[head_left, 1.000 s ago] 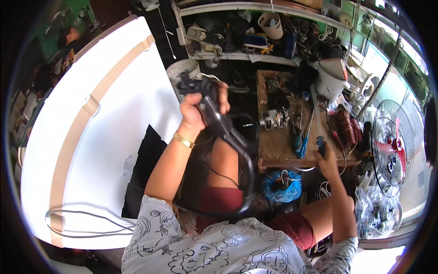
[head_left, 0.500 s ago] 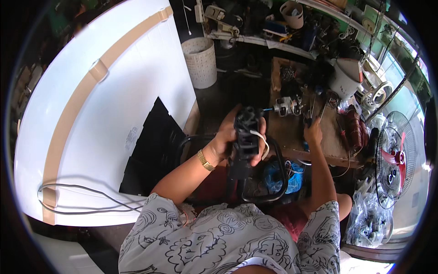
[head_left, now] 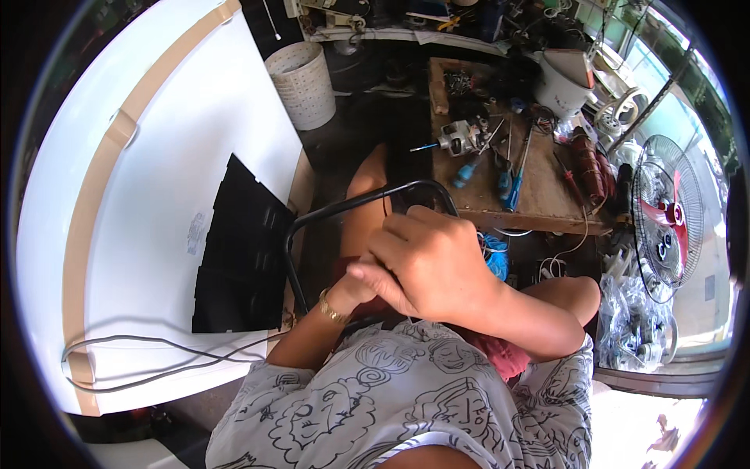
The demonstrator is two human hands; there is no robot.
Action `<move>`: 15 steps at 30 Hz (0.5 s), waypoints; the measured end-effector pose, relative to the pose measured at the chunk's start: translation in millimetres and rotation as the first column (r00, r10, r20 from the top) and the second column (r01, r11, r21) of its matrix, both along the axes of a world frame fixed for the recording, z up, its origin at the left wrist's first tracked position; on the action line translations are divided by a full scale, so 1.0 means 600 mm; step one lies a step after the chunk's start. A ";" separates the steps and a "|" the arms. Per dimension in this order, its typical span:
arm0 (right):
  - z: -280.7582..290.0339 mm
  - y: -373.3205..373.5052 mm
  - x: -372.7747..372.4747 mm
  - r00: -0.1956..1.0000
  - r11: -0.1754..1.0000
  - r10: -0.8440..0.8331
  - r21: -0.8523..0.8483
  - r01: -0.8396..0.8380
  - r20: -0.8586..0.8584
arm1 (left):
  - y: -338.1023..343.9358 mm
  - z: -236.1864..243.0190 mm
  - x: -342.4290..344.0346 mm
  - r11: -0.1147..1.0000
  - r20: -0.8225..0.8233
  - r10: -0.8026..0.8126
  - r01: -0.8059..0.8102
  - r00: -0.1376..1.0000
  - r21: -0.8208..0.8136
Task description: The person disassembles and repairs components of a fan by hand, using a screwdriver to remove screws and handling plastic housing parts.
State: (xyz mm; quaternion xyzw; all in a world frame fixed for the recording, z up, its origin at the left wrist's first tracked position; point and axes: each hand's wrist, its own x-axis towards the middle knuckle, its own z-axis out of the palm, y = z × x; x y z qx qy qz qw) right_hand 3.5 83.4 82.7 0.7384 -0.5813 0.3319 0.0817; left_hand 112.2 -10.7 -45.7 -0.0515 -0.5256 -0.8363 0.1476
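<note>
Holding both hands bunched together low over the lap: right hand point(head_left: 426, 266) curled on top, left hand point(head_left: 355, 291) mostly hidden, so can't tell its grip. The black metal frame point(head_left: 344, 209) sits just beside them and could slip sideways.

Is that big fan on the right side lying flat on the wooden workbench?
No. The fan with red blades stands upright to the right of the wooden workbench, apart from its tool-covered top.

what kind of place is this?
Likely a small appliance repair workshop: a wooden workbench strewn with screwdrivers and a small motor, a pedestal fan beside it, cluttered parts shelves behind.
</note>
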 end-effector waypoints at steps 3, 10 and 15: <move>0.008 0.000 -0.003 0.996 0.996 -0.077 0.045 0.078 -0.039 | 0.025 0.003 0.025 0.948 0.031 0.210 -0.196 0.977 -0.250; 0.007 -0.036 -0.003 0.999 0.960 -0.020 0.280 0.027 -0.028 | 0.064 -0.010 0.026 0.771 -0.016 0.478 -0.428 0.878 -0.471; 0.017 -0.068 0.010 0.999 0.946 0.018 0.325 -0.006 -0.034 | 0.061 -0.024 0.029 0.839 0.076 0.525 -0.500 0.848 -0.215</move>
